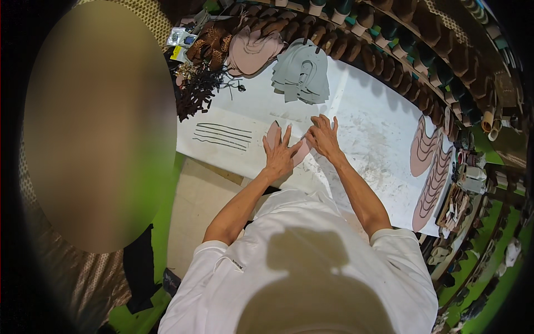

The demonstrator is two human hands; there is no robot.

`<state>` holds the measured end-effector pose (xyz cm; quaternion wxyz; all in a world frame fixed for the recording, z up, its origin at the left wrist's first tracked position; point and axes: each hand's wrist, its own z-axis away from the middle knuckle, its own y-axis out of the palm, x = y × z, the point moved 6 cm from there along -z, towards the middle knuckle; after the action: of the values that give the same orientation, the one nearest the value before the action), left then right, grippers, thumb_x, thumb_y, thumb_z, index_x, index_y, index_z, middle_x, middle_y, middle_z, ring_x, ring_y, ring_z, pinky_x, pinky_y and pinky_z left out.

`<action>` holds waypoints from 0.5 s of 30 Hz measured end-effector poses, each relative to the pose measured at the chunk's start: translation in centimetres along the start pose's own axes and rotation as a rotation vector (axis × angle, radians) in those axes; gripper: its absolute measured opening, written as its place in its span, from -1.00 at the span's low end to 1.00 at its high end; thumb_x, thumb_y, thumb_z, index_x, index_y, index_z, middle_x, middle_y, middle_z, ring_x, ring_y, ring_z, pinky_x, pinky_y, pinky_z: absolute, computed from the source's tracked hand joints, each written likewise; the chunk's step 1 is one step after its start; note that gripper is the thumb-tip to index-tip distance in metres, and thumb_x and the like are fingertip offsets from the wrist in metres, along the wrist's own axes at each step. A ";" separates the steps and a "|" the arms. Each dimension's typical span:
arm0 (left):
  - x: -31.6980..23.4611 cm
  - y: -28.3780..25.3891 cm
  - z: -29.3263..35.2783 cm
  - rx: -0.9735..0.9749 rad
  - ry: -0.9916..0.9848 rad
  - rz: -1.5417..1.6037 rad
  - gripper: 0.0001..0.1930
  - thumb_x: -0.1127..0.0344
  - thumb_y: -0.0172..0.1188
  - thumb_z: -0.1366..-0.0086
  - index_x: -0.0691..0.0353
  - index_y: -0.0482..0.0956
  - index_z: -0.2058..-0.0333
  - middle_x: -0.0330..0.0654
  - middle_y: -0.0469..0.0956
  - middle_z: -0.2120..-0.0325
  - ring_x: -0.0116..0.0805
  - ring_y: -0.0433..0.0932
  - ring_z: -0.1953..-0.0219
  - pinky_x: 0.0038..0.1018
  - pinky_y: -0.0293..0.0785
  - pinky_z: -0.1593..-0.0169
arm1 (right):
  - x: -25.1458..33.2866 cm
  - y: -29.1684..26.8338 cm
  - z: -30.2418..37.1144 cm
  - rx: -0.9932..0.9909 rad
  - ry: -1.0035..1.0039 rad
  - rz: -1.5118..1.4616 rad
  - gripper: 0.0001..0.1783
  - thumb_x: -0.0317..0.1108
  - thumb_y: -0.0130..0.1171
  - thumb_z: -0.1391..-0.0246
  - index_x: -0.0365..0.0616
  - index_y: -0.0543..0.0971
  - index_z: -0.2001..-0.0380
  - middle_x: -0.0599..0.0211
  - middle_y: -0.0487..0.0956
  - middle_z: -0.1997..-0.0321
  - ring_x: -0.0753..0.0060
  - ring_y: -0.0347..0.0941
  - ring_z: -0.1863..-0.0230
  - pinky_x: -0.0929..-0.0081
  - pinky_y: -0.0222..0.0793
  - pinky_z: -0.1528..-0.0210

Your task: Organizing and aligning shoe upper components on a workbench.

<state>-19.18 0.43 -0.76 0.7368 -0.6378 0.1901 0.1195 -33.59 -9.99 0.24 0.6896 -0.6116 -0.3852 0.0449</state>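
Head view: pink cut piece (302, 153) on desk (367, 131), btwn and partly under the hands; whether one curved pc or two, can't tell. L hand (280, 160) palm down, fingers spread wide, laid over pc, no grip. R hand (325, 138) half-curled, fingertips at pc's upper R end; pinch or mere touch, can't tell.

Edges: near desk edge runs just this side of L hand, close to white shirt (328, 261). Dark strips (222, 136) lie L of L hand, approx. parallel; grey cutouts (300, 72) beyond hands. Widest open room: R of R hand, smudged white surface out to pink dark-lined pcs (431, 183) near R edge.
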 end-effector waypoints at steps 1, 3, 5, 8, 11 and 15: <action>0.1 0.0 -0.1 0.028 -0.014 0.002 -0.23 0.45 0.28 -0.06 -0.33 0.52 -0.29 -0.08 -0.18 -0.59 0.26 -0.19 -0.56 0.70 -0.27 -0.28 | -0.2 0.1 0.1 0.000 0.002 0.001 -0.80 -0.22 0.29 -0.18 -0.13 0.68 0.34 0.19 0.47 -0.27 -0.09 0.17 -0.49 -0.54 -0.29 -0.49; 0.1 0.2 -0.1 0.056 -0.029 0.004 -0.23 0.45 0.26 -0.07 -0.34 0.52 -0.29 -0.09 -0.18 -0.59 0.26 -0.19 -0.56 0.71 -0.28 -0.28 | -0.3 0.1 0.1 -0.035 -0.007 -0.034 -0.80 -0.20 0.28 -0.20 -0.10 0.68 0.34 0.20 0.47 -0.28 -0.09 0.16 -0.50 -0.54 -0.31 -0.50; 0.0 0.2 0.1 0.027 -0.028 0.001 -0.22 0.45 0.25 -0.07 -0.36 0.50 -0.31 -0.09 -0.18 -0.60 0.26 -0.20 -0.56 0.72 -0.29 -0.27 | -0.4 0.2 0.1 -0.037 -0.010 -0.039 -0.80 -0.20 0.28 -0.20 -0.09 0.68 0.34 0.21 0.46 -0.28 -0.10 0.16 -0.50 -0.54 -0.32 -0.50; 0.1 0.6 0.4 0.027 -0.046 0.001 -0.22 0.44 0.26 -0.08 -0.35 0.49 -0.32 -0.09 -0.18 -0.60 0.26 -0.20 -0.56 0.72 -0.29 -0.26 | -0.3 0.1 0.2 -0.031 -0.012 -0.045 -0.81 -0.20 0.28 -0.20 -0.08 0.68 0.35 0.21 0.46 -0.29 -0.10 0.15 -0.50 -0.53 -0.33 -0.50; 0.2 1.2 0.7 0.014 -0.051 -0.012 -0.21 0.44 0.28 -0.08 -0.33 0.48 -0.33 -0.10 -0.17 -0.60 0.24 -0.20 -0.57 0.70 -0.32 -0.28 | 0.0 0.1 0.1 -0.021 -0.011 -0.046 -0.82 -0.21 0.29 -0.18 -0.08 0.67 0.35 0.22 0.46 -0.28 -0.11 0.15 -0.50 -0.52 -0.33 -0.50; -0.5 0.6 0.2 0.017 -0.039 -0.007 -0.27 0.44 0.29 -0.09 -0.24 0.52 -0.29 -0.09 -0.16 -0.59 0.22 -0.16 -0.56 0.66 -0.31 -0.30 | -0.4 0.1 0.2 -0.035 -0.007 -0.043 -0.82 -0.23 0.30 -0.16 -0.10 0.68 0.37 0.21 0.47 -0.28 -0.11 0.16 -0.49 -0.52 -0.33 -0.50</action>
<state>-19.82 0.73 -1.08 0.7461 -0.6298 0.1745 0.1276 -33.92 -10.01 -0.07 0.6782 -0.6152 -0.4012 0.0253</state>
